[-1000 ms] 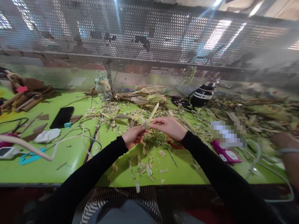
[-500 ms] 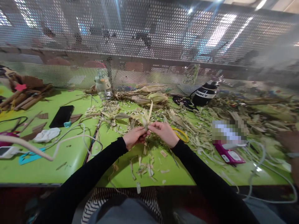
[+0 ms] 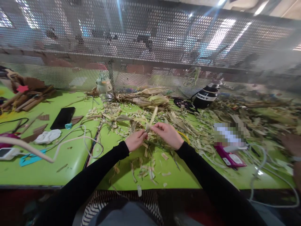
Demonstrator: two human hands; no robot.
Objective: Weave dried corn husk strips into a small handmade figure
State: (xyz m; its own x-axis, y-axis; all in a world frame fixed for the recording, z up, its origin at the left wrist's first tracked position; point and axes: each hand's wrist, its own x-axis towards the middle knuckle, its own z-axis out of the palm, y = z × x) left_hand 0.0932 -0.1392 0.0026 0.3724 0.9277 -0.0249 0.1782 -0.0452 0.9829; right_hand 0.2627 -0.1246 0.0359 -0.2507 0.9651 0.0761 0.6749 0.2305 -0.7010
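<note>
Between my two hands stands a small bundle of pale dried corn husk, with one strip pointing up and to the right. My left hand pinches its lower end. My right hand is closed on the husk from the right side, thumb and forefinger together at the strip. Just behind them, cut husk scraps lie scattered over the green table. A yellow ring-shaped thing is partly covered by my right hand.
Whole husks lie at the back between a clear bottle and a black jug. To the left are a phone and white cables. A magenta device lies right, near another person's hand. A perforated screen stands behind.
My right hand has shifted slightly right, and my left hand slightly left and down. The upright strip now leans further right. At the far right, the other person's hand has moved a little.
</note>
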